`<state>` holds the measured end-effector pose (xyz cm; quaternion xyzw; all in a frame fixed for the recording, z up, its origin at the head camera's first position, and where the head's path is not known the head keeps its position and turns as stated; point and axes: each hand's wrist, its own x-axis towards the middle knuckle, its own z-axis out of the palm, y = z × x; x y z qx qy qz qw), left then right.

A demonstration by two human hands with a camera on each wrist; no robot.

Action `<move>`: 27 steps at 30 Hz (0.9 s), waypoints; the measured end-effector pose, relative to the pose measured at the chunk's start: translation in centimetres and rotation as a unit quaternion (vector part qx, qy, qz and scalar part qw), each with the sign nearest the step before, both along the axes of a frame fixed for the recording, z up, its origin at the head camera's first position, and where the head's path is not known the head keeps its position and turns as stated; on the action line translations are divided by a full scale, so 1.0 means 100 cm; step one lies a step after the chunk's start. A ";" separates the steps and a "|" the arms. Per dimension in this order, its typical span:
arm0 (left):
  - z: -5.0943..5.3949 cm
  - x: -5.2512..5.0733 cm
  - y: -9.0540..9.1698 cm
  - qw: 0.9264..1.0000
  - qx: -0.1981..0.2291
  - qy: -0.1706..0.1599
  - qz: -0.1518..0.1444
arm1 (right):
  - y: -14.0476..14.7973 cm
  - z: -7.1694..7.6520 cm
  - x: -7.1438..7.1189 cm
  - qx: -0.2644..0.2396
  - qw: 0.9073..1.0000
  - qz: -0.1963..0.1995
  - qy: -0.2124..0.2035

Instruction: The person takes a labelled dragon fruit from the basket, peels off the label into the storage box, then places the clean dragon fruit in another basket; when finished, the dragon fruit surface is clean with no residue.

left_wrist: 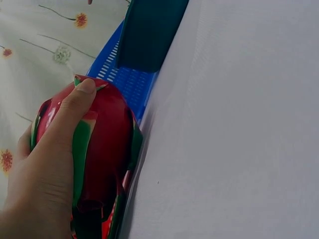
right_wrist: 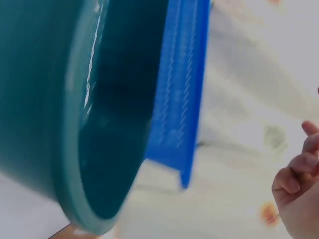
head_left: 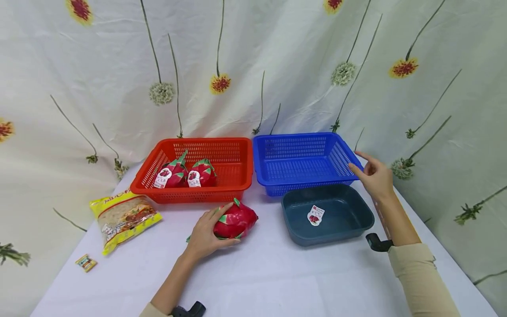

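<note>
My left hand [head_left: 207,233] grips a red dragon fruit with green tips [head_left: 237,220] in front of the red basket [head_left: 206,196]; the left wrist view shows the thumb of the hand [left_wrist: 50,174] lying along the fruit [left_wrist: 109,144]. Two more dragon fruits with white labels [head_left: 176,172] [head_left: 203,172] lie in the basket's left half. Beside the right end of the blue basket [head_left: 305,169], my right hand [head_left: 378,178] is raised, thumb and index finger apart, holding nothing. In the right wrist view, the hand [right_wrist: 299,194] has loosely bent fingers and a gap from the blue basket [right_wrist: 174,99].
A dark teal tray [head_left: 328,235] stands in front of the blue basket, a fruit-printed label [head_left: 315,215] inside it. On the left lie a yellow food packet [head_left: 126,218] and a small wrapped piece [head_left: 86,263]. A flowered cloth [head_left: 293,53] hangs behind the table.
</note>
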<state>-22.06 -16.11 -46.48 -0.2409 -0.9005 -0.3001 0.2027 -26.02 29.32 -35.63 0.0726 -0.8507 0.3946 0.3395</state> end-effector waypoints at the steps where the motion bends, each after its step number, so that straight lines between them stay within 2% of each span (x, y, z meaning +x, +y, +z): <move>1: 0.000 0.000 0.000 1.000 0.000 0.000 0.000 | 0.006 -0.002 -0.006 -0.011 1.000 -0.022 -0.007; 5: 0.000 0.000 -0.001 1.000 0.000 -0.001 0.000 | 0.024 -0.018 -0.025 -0.004 0.993 -0.092 -0.072; 9: -0.001 0.001 0.000 1.000 0.001 0.001 0.000 | 0.035 -0.037 -0.034 0.022 0.983 -0.114 -0.140; 12: 0.000 0.001 0.000 1.000 0.001 0.003 0.000 | 0.039 -0.047 -0.037 0.007 0.980 -0.090 -0.177; 15: 0.001 0.001 0.000 1.000 0.000 0.001 0.001 | 0.041 -0.055 -0.041 -0.053 0.978 -0.040 -0.200; 19: 0.005 0.000 0.002 1.000 0.003 -0.004 -0.005 | 0.043 -0.060 -0.043 -0.131 0.970 0.014 -0.205; 21: 0.009 0.000 0.005 1.000 0.009 -0.009 -0.009 | 0.042 -0.061 -0.042 -0.155 0.966 0.029 -0.205; 23: 0.018 0.000 0.011 1.000 0.018 -0.007 -0.018 | 0.040 -0.061 -0.040 -0.173 0.962 0.044 -0.206; 25: 0.032 -0.001 0.020 0.999 0.027 0.001 -0.028 | 0.039 -0.060 -0.038 -0.187 0.959 0.051 -0.207; 27: 0.052 -0.005 0.032 0.998 0.035 0.015 -0.043 | 0.038 -0.059 -0.037 -0.196 0.957 0.055 -0.206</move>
